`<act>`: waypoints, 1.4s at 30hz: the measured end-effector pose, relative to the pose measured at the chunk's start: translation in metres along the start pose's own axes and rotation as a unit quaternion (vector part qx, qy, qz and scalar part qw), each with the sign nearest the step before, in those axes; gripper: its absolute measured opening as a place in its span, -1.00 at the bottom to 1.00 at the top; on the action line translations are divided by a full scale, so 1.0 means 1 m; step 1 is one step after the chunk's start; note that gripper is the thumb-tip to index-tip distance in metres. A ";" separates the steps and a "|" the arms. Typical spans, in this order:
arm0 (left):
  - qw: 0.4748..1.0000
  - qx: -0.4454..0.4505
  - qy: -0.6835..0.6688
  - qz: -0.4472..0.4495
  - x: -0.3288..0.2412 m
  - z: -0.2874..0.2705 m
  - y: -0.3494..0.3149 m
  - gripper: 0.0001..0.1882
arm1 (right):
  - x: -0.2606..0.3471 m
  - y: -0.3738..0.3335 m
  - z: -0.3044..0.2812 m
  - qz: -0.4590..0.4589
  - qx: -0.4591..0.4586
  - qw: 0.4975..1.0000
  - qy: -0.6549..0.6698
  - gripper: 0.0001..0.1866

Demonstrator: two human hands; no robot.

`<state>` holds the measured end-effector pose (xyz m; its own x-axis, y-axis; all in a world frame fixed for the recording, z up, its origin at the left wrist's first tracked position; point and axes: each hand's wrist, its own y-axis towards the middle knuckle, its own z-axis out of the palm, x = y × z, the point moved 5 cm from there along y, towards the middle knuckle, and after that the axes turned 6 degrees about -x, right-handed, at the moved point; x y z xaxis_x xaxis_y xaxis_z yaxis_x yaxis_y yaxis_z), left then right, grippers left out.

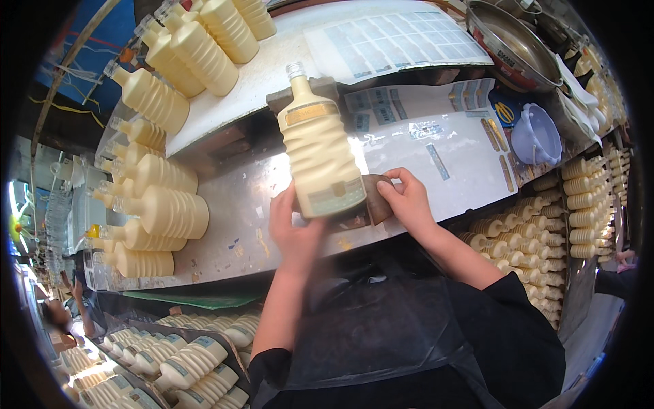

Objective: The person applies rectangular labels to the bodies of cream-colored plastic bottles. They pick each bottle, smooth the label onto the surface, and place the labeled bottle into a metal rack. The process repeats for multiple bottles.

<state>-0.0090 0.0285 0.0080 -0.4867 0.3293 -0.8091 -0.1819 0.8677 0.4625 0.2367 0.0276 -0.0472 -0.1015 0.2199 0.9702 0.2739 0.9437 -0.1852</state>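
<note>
A cream bottle point(320, 150) with a wavy body and clear neck lies tilted before me, its neck pointing away. It has a gold band near the shoulder and a pale greenish label at its base end. My left hand point(291, 228) grips the bottle's lower left side, its thumb smeared by motion. Beside the base on the right, my right hand point(409, 199) pinches the edge of a curved brown piece point(375, 194), whose kind I cannot make out. A dark block-like support point(327, 90) shows behind the bottle's shoulder.
Cream bottles point(174, 204) crowd the metal table's point(231, 259) left side. Label sheets point(395, 41) lie on the raised white board, with cut labels point(385, 105) below. A lavender bucket point(535, 136) and metal basin point(514, 44) stand right. Bottle racks point(524, 245) flank me; another person point(75, 313) is far left.
</note>
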 end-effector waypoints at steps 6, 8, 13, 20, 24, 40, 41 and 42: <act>0.988 0.016 0.056 0.141 -0.039 -0.010 0.017 -0.28 | 0.051 0.018 -0.012 0.057 0.098 0.974 0.198 -0.78; 0.984 0.006 0.070 0.162 -0.046 -0.008 0.018 -0.28 | 0.075 0.023 -0.009 0.018 0.108 0.982 0.151 -0.78; 0.979 -0.015 0.090 0.182 -0.052 -0.003 0.011 -0.28 | 0.132 0.059 0.001 -0.154 -0.021 0.978 0.141 -0.79; 0.970 0.028 0.115 0.214 -0.054 0.021 0.004 -0.23 | 0.161 0.042 0.044 -0.386 -0.028 0.920 -0.056 -0.75; 0.960 0.027 0.117 0.253 -0.051 0.013 0.006 -0.27 | 0.155 0.032 0.031 -0.369 0.027 0.929 0.012 -0.80; 0.985 0.066 0.105 0.122 -0.030 0.014 0.022 -0.13 | 0.067 0.007 -0.037 -0.193 0.088 0.946 -0.244 -0.72; 0.985 0.061 0.102 0.124 -0.029 0.011 0.020 -0.13 | 0.055 0.005 -0.057 -0.204 0.031 0.937 -0.280 -0.74; 0.984 0.061 0.107 0.130 -0.028 0.010 0.020 -0.11 | 0.046 0.003 -0.077 -0.215 -0.024 0.924 -0.316 -0.76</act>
<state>0.0098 0.0404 0.0361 -0.6743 0.4720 -0.5680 0.0709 0.8069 0.5865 0.3063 0.0218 0.0092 -0.7440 -0.0590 0.6656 0.1182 0.9688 0.2179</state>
